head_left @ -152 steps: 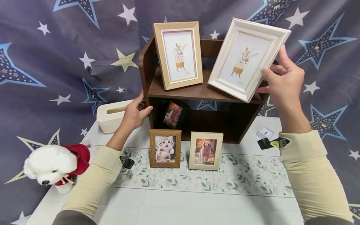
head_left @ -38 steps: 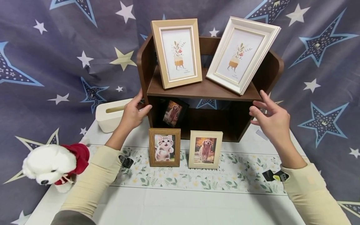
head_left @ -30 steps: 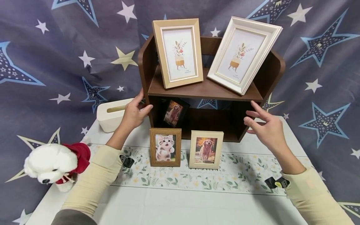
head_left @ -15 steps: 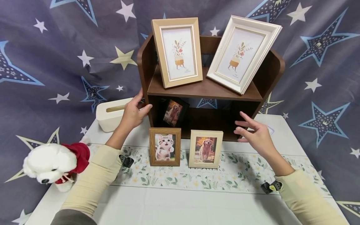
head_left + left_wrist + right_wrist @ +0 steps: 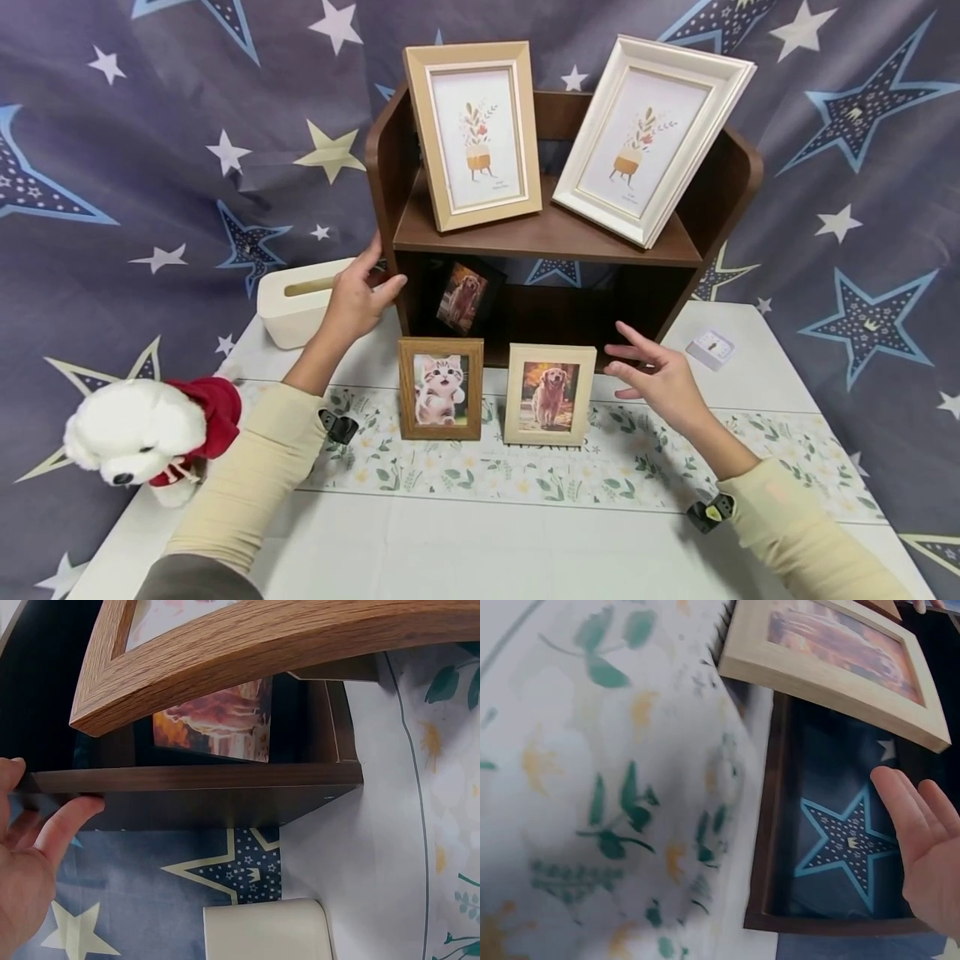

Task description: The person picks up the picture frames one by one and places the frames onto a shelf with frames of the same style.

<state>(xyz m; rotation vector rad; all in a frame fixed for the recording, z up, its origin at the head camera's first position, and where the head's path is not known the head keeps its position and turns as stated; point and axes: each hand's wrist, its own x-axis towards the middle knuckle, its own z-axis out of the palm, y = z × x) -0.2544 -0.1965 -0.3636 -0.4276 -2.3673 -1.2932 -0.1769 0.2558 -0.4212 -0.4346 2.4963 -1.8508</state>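
A dark brown two-tier shelf (image 5: 555, 229) stands at the back of the table. My left hand (image 5: 354, 302) grips its left side panel, thumb on the front edge; the left wrist view shows the thumb and fingers (image 5: 71, 821) around the board. My right hand (image 5: 660, 379) hovers with fingers spread, holding nothing, just right of a cream photo frame (image 5: 513, 400) with a dog picture. Beside that stands a brown wooden photo frame (image 5: 406, 392) with a kitten picture. A tan frame (image 5: 487, 218) and a white frame (image 5: 600, 221) lean on the upper tier.
A black-edged dog photo (image 5: 462, 298) sits tilted inside the lower tier. Left of the shelf is a white tissue box (image 5: 285, 317), with a white plush dog (image 5: 135, 425) nearer. A small white card-like item (image 5: 710, 347) lies at right on the table (image 5: 465, 550).
My right hand has let go of the white frame, which now leans on the upper tier, and has moved down and left toward the cream frame. The left hand has stayed on the shelf.
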